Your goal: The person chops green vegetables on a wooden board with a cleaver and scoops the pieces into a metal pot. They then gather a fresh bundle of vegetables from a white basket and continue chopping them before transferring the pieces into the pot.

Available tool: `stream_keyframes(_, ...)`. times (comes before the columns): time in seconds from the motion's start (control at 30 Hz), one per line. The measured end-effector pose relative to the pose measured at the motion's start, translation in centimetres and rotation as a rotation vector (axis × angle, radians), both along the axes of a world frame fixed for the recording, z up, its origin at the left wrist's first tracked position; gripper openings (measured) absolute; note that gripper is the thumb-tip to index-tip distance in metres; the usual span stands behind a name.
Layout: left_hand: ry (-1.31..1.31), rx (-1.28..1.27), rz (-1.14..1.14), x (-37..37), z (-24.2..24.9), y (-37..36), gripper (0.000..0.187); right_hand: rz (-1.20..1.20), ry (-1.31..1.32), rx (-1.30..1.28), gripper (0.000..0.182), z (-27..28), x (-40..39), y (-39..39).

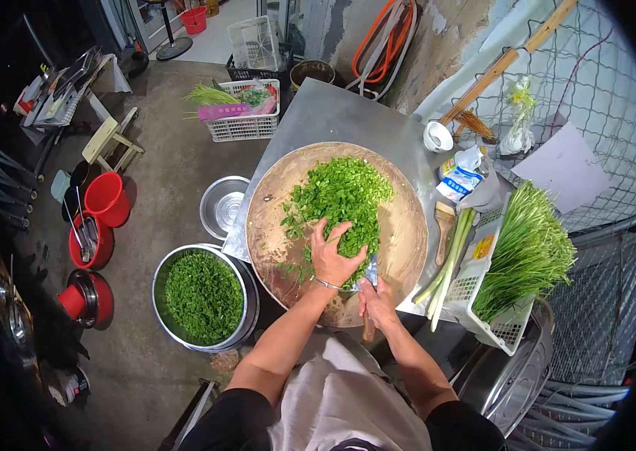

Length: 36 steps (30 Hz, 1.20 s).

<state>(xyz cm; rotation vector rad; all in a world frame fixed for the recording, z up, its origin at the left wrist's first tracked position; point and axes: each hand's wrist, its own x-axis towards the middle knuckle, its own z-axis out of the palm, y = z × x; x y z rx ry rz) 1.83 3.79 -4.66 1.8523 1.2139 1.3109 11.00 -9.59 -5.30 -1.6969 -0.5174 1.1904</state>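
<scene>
A mound of chopped greens (340, 192) lies on a large round wooden chopping board (404, 240). My left hand (334, 254) rests on the near side of the mound with its fingers spread. Just right of it, my right hand (378, 301) is closed around a cleaver (368, 329), whose wooden handle points toward me. Part of the blade shows between my hands beside the greens; the rest is hidden. Smaller scraps of green lie on the board left of my left hand.
A metal pot of chopped greens (204, 297) stands left of the table (325, 109), near an empty steel basin (224, 207). On the right are long green stalks (525, 252) in a white basket (466, 289), scallions (449, 263), a brush (444, 225) and a white bowl (437, 137).
</scene>
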Motion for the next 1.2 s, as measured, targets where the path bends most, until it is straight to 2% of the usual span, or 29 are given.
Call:
stream_keyframes(0.4, -0.08, 0.037, -0.038, -3.1, 2.6, -0.8, 0.06, -0.02, -0.057, 0.006, 0.017, 3.1, -3.1, -1.0)
stream_keyframes(0.57, -0.111, 0.058, 0.068, -8.3, 3.9, -1.5, 0.06, 0.07, -0.074, 0.014, 0.017, 3.9, -7.1, -0.9)
stream_keyframes(0.73, -0.117, 0.077, 0.235, -16.9, 3.3, -2.9, 0.06, 0.237, -0.077, 0.022, 0.022, 4.2, -14.1, -0.4)
stream_keyframes(0.87, -0.088, 0.021, 0.383, -24.5, 0.0, -4.4, 0.059, 0.403, 0.018, 0.091, 0.024, 0.6, -20.0, -0.1)
stream_keyframes(1.0, -0.049, -0.115, 0.489, -31.2, -6.1, -5.4, 0.061, 0.505, 0.054, -0.022, 0.017, -4.9, -25.8, 0.6)
stream_keyframes(1.03, -0.021, -0.158, 0.511, -32.7, -8.1, -5.4, 0.061, 0.528, 0.041, -0.034, 0.02, -5.6, -27.4, 1.0)
stream_keyframes(1.1, -0.024, -0.302, 0.525, -35.6, -12.0, -5.0, 0.066, 0.605, -0.13, -0.117, 0.027, -6.9, -30.2, 2.0)
stream_keyframes(1.13, 0.016, -0.388, 0.518, -37.0, -14.9, -4.8, 0.076, 0.671, -0.259, -0.122, 0.034, -7.9, -31.5, 2.4)
stream_keyframes(1.17, 0.161, -0.509, 0.554, -38.0, -15.8, -4.6, 0.085, 0.759, -0.392, 0.014, 0.04, -11.9, -32.0, 2.1)
stream_keyframes(1.2, 0.177, -0.575, 0.588, -39.2, -17.6, -4.4, 0.085, 0.766, -0.476, 0.103, 0.043, -12.7, -33.1, 2.4)
